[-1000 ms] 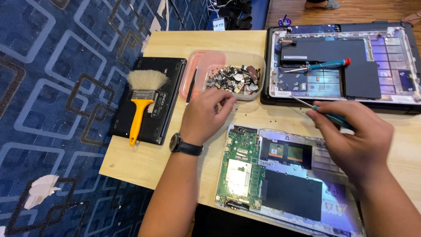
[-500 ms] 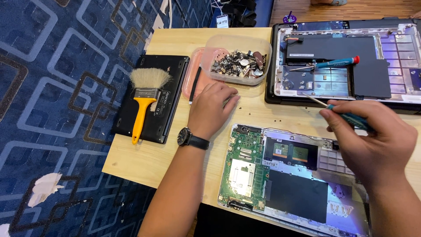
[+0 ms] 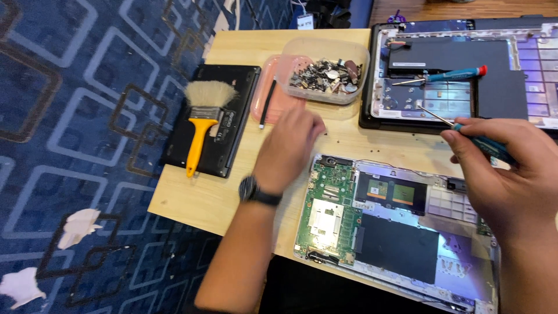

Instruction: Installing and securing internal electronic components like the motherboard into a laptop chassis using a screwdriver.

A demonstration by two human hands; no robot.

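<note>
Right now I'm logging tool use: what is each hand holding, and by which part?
The right hand holds a teal screwdriver by its handle. The left hand holds nothing visible.

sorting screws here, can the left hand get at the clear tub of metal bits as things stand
Probably yes: the left hand lies on the table just short of the clear tub, open-topped, with nothing between.

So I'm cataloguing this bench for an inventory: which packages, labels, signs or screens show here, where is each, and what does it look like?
Container: clear plastic tub, top centre of table, holding small metal parts.
Lid: pink, flat, beside and under the tub.
Label: small pale sticker on the black laptop base at left, under the brush.
Tag: small white card beyond the table's far edge.
No screens or signs show.
</note>
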